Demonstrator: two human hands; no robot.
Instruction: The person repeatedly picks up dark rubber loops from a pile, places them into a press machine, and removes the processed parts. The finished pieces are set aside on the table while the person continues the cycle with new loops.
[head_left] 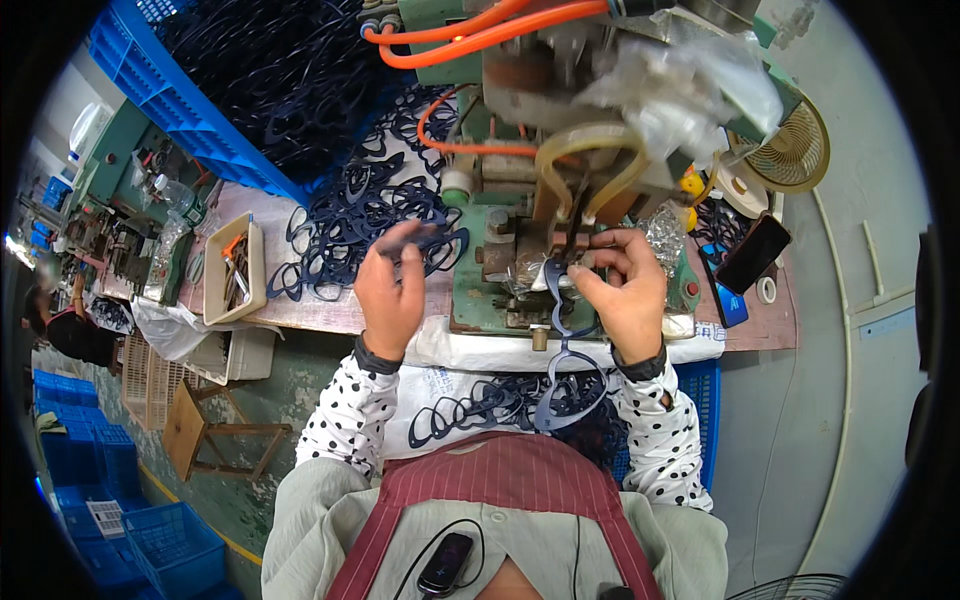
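Note:
My right hand (628, 292) is closed, thumb and fingers pinching one end of a dark blue glasses frame (563, 345) at the working head of a green bench machine (480, 300). The frame hangs down toward me over the machine's front edge, its two rims empty of lenses. To the left, my left hand (390, 295) is raised beside a heap of similar glasses frames (350, 235). Its fingertips are smeared by motion near one frame (455, 250), and whether they grip it is unclear. More frames (470, 405) lie on white cloth at my lap.
A blue crate (190, 95) packed with dark frames tilts at the upper left. Nearby sits a cream tray (233, 270) of tools. Orange air hoses (480, 38) cross above the machine. On the right are a phone (753, 255), a tape roll (766, 290) and a small fan (790, 145).

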